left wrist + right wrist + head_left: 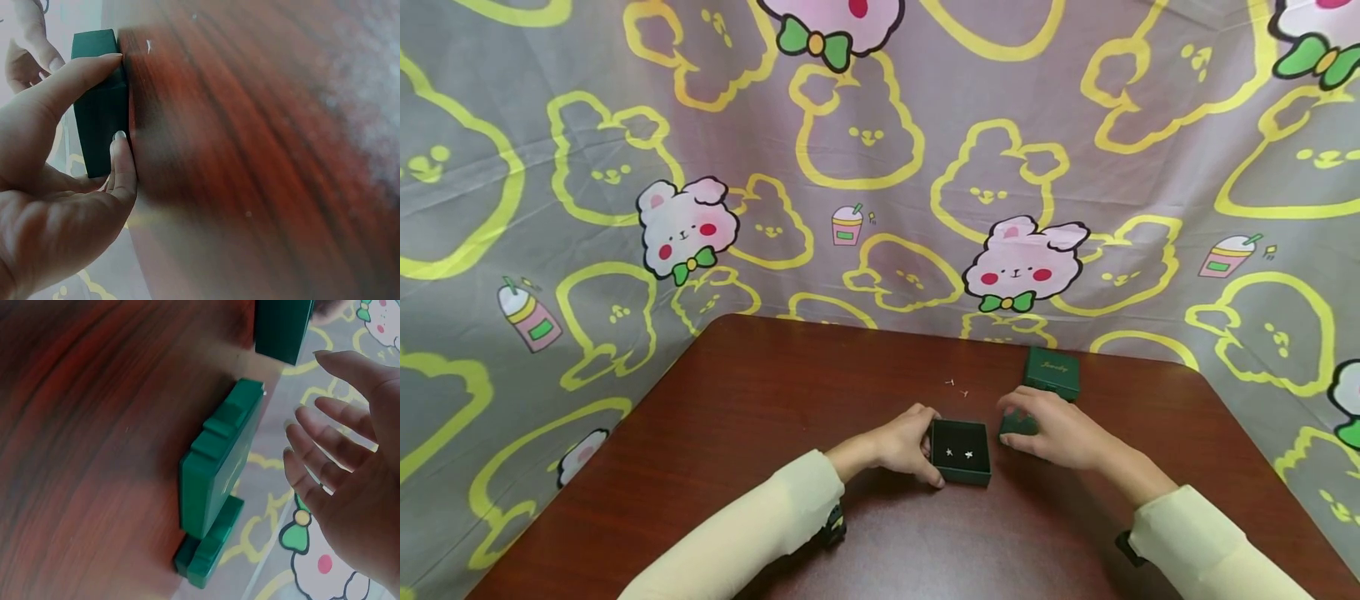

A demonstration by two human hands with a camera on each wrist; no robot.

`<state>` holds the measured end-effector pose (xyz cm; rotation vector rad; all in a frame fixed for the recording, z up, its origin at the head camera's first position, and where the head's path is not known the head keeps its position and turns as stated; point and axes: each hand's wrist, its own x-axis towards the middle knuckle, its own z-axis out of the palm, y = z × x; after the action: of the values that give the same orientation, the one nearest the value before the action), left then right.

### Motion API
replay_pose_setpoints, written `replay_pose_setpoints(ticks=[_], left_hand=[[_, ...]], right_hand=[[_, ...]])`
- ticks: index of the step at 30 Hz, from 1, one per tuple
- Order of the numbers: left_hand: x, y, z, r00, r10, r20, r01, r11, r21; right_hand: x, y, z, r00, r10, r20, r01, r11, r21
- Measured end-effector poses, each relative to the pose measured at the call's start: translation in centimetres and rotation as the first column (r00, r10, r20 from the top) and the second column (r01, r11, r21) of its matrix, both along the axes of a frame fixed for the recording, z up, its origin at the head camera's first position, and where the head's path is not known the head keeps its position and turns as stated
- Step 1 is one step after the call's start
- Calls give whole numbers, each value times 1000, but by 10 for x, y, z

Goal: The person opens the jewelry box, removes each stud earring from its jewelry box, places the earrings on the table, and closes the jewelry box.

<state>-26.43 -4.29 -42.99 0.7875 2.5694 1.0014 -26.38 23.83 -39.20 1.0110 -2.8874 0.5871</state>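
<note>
My left hand grips an open dark green jewelry box at its left side, with the thumb at the near corner. Two small star-shaped earrings lie on the black lining inside. In the left wrist view, thumb and fingers of the left hand press the walls of the box. Over a second green box hovers my right hand, partly hiding it. From the right wrist view, the right hand has loosely spread fingers, apart from that green box.
Behind the right hand stands another green box with gold lettering on its lid. Two tiny thin pieces, one a pin-like bit, lie on the brown table beyond the open box. A patterned cloth hangs behind the table.
</note>
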Motion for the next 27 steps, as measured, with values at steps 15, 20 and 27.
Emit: replay_pose_setpoints(ticks=[15, 20, 27], left_hand=[[-1, 1, 0, 1000, 9, -8, -9, 1000, -13], [-1, 1, 0, 1000, 10, -3, -10, 1000, -26], [-2, 1, 1, 1000, 2, 1, -2, 1000, -28]], right_hand=[[11, -29, 1, 995, 92, 37, -93, 996, 14], [12, -33, -2, 995, 96, 25, -97, 994, 44], [13, -39, -5, 992, 130, -7, -129, 990, 63]])
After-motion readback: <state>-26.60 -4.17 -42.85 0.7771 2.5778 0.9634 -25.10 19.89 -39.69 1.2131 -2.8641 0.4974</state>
